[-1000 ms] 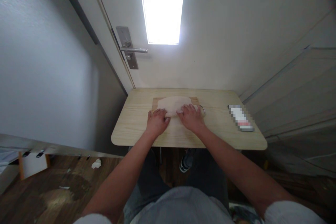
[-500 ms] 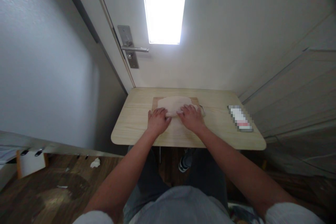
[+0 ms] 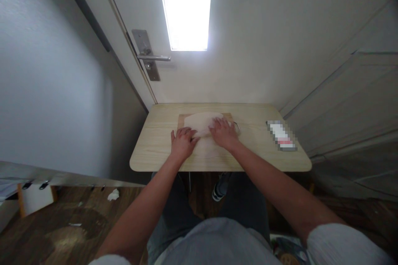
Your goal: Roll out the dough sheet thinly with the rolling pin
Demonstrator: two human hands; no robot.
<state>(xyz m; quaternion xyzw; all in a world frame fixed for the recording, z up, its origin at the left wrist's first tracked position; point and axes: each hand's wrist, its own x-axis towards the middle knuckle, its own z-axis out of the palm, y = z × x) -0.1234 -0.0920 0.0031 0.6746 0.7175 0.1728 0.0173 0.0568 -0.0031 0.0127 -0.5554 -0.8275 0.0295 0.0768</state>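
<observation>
A pale, flat sheet that looks like dough [image 3: 203,121] lies over a wooden cutting board [image 3: 181,121], with a thicker fold or roll across its middle. My left hand [image 3: 184,140] is at the left end of that fold, its fingers bent over the edge and the thumb on the near side. My right hand [image 3: 224,133] rests on the right part of the sheet, fingers spread and lying flat. Both palms hide parts of the sheet, and I cannot tell whether anything is inside the fold. A metal ring handle [image 3: 238,127] shows at the board's right end.
The board is on a small light-wood table [image 3: 149,149] against a white door with a metal lever handle [image 3: 155,58]. A blurred-out, phone-shaped object [image 3: 282,136] lies at the table's right. Crumpled white paper [image 3: 113,194] is on the floor at left.
My right hand's fingers have moved slightly forward over the sheet and flattened out. My left hand stays at the fold's left end. The whole view has shifted a little.
</observation>
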